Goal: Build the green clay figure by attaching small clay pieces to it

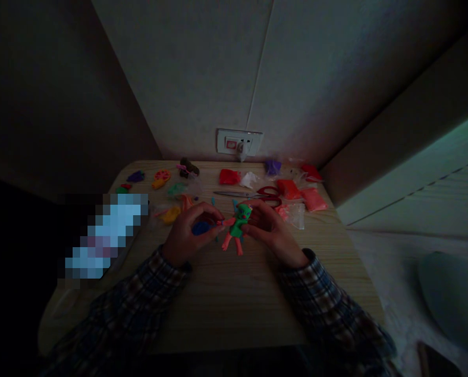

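Between my hands, above the wooden table point(253, 309), is a small clay figure point(238, 228) with a green head and body and pink limbs. My right hand point(271, 230) grips its body and head from the side, thumb across the green torso. My left hand point(192, 230) pinches the end of the figure's outstretched pink arm between thumb and fingertips; a small dark band shows at that wrist. Behind the left fingers lies a lump of blue clay point(202, 227), partly hidden. Small light-blue pieces lie behind the figure, some covered by it.
Scissors point(253, 194) with red handles lie behind my hands. Clay packets in red point(229, 177), orange point(289, 189), pink point(314, 199) and purple point(273, 167) are along the back right. Finished-looking clay shapes point(161, 179) sit back left. A lit phone point(108, 235) leans at left; a wall socket point(240, 142) holds a plug.
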Tool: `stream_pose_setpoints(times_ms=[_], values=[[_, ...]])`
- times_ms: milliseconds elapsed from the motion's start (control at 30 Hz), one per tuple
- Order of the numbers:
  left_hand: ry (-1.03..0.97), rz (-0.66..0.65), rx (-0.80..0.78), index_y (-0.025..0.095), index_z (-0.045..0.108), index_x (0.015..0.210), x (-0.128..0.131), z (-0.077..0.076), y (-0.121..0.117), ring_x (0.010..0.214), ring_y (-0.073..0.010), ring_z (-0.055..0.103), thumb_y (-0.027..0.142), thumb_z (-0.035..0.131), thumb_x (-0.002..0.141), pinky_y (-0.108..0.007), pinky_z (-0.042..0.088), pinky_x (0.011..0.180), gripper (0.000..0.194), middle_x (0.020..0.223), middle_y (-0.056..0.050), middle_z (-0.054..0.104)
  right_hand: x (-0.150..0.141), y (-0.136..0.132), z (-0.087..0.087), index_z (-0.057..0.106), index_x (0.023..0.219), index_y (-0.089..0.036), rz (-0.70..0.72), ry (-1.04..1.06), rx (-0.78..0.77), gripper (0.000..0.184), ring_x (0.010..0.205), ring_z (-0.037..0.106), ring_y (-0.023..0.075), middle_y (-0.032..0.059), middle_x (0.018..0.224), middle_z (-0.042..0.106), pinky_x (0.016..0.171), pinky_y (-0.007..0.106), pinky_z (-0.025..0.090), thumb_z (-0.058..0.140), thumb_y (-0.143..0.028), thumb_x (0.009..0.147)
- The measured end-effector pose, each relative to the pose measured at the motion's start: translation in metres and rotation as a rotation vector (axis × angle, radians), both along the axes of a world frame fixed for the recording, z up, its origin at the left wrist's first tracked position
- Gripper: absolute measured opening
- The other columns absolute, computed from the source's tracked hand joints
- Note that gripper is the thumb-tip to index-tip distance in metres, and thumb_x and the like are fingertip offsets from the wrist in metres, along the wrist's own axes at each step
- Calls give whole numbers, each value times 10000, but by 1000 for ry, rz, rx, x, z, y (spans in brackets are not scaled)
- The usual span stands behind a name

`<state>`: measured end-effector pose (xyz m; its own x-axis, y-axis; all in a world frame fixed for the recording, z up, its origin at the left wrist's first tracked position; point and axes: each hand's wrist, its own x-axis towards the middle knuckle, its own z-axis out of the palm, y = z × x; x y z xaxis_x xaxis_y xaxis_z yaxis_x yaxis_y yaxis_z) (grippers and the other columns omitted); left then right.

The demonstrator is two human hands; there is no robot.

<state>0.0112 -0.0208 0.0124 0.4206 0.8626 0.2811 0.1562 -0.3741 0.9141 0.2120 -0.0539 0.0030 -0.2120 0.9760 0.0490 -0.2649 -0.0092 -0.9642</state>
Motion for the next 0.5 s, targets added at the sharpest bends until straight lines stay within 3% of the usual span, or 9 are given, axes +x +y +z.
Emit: stream_pose_setpoints(times_ms=[500], values=[[26,-16,3,171,628,843,0,-6,1,752,-164,633,254,664,793,-273,514,673,103,815,-30,648,-1,-1,3,586,1007,-274,4,1,9,358,918,664,142,-12,989,663,816,281,558,808,-289,727]])
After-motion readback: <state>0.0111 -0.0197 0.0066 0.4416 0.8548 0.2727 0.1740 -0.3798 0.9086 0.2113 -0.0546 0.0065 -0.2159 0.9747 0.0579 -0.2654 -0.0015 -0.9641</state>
